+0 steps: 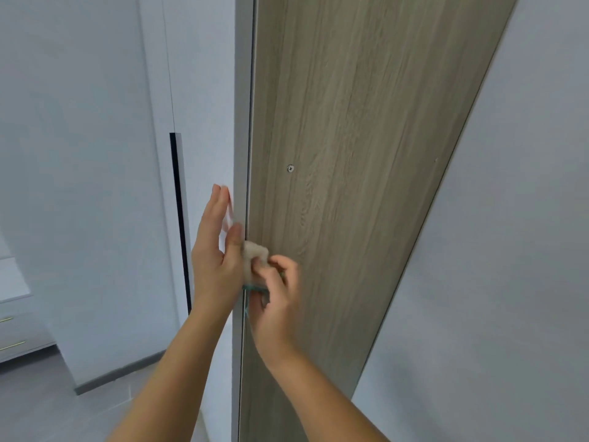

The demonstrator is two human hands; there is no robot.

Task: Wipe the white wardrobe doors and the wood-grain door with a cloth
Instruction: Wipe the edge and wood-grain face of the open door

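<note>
The wood-grain door [357, 154] fills the middle of the view, with a small screw [290, 168] in its face. To its left stand the white wardrobe doors [95, 154] with a long black handle strip [180, 218]. My left hand [216, 250] lies flat with straight fingers on the white door's edge beside the gap. My right hand [277, 295] grips a bunched beige cloth with a teal edge [255, 252] against the left edge of the wood-grain door. Part of the cloth is hidden behind both hands.
A pale grey wall [510, 282] lies to the right of the wood-grain door. A white drawer unit with gold handles [16, 333] stands at the lower left on the grey floor [63, 409].
</note>
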